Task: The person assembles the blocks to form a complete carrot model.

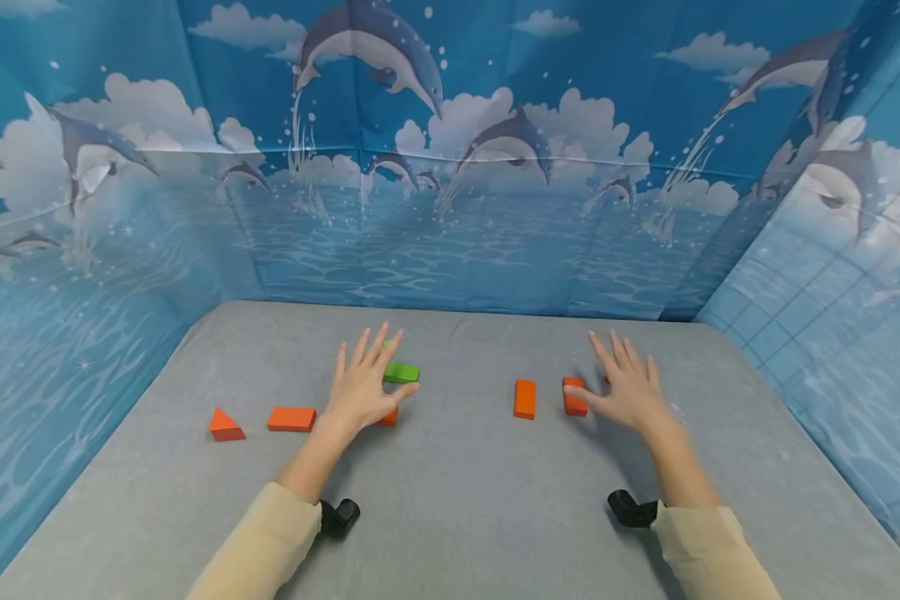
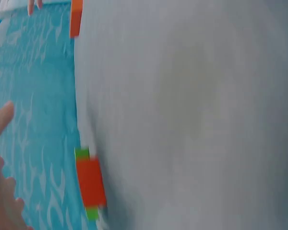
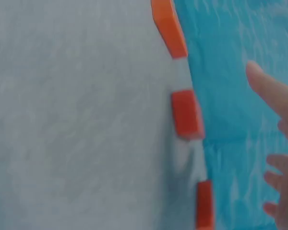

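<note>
My left hand (image 1: 362, 392) is held above the table with its fingers spread, holding nothing. Beneath and beside it are a green block (image 1: 402, 372) and an orange-red block (image 1: 388, 417), both partly hidden by the hand. The left wrist view has a red block (image 2: 91, 182) with green showing at both its ends. Over the right side, my right hand (image 1: 632, 393) also hovers with spread fingers and nothing in them. Its thumb overlaps a red block (image 1: 574, 398) in the head view. Left of that block lies an orange block (image 1: 525, 400). Another red block (image 3: 205, 206) shows low in the right wrist view.
On the left of the grey table (image 1: 465, 500) lie an orange-red triangular block (image 1: 227, 426) and a flat orange block (image 1: 291, 419). A blue dolphin-print curtain (image 1: 457, 250) hangs behind the table and along both sides. Black wrist devices (image 1: 339, 518) sit at both cuffs.
</note>
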The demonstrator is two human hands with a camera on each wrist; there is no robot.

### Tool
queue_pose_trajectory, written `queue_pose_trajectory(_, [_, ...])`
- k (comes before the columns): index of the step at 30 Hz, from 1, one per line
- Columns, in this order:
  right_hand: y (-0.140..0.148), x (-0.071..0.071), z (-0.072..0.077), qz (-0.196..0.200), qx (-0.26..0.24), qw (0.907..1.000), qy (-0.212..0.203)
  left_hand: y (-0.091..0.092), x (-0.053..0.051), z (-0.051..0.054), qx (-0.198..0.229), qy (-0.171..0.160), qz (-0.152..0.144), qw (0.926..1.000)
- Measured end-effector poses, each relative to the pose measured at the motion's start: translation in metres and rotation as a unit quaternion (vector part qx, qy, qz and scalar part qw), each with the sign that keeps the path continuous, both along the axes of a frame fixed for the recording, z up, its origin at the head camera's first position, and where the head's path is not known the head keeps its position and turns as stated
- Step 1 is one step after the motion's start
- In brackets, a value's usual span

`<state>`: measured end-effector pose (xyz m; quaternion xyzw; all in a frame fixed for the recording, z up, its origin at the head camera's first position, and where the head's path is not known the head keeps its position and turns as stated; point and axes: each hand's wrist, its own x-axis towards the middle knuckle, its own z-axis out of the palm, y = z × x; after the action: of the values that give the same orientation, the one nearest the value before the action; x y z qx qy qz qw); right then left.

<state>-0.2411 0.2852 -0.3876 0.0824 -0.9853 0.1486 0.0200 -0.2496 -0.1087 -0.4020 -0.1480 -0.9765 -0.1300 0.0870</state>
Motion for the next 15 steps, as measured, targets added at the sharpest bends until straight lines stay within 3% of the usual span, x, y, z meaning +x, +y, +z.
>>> queue_pose_trajectory(4, [0.012,-0.001,-0.012,0.026,-0.087,0.9958,0.005,0.022,-0.002,-0.004,0.065,-0.001,-0.056,0.9963])
queue_pose_trajectory(9, [0.020,-0.003,-0.029,0.060,-0.185,0.9810,-0.009,0.052,-0.006,-0.013,0.153,-0.016,-0.125,0.9802])
queue_pose_trajectory(15, [0.023,-0.005,-0.039,0.074,-0.227,0.9705,-0.032,0.083,-0.010,-0.024,0.211,-0.063,-0.158,0.9625])
